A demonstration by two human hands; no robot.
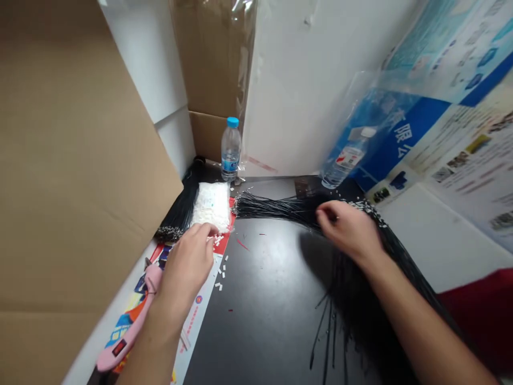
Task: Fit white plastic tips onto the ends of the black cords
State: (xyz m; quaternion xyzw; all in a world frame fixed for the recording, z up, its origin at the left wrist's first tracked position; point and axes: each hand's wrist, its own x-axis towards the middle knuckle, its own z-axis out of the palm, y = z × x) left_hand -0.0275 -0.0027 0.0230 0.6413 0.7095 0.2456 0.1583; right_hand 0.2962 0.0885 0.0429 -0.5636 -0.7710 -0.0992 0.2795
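My left hand point(191, 258) is at the front edge of a clear bag point(212, 200) full of small white pieces. Its fingers are curled together over loose white pieces point(218, 240); what they pinch, if anything, is hidden. My right hand point(350, 227) is over the right end of a bundle of thin black wires point(276, 207) lying across the dark table. Thumb and forefinger are pressed together there, and I cannot make out what is between them. More black wires point(331, 331) lie below my right forearm, their ends spread on the table.
A pink tool with a red switch point(134, 334) lies left of my left forearm on printed paper. Two water bottles stand at the back, one blue-capped point(231, 149), one white-capped point(348, 158). A cardboard panel point(80, 176) rises at left; another wire bundle point(178, 211) lies beside it.
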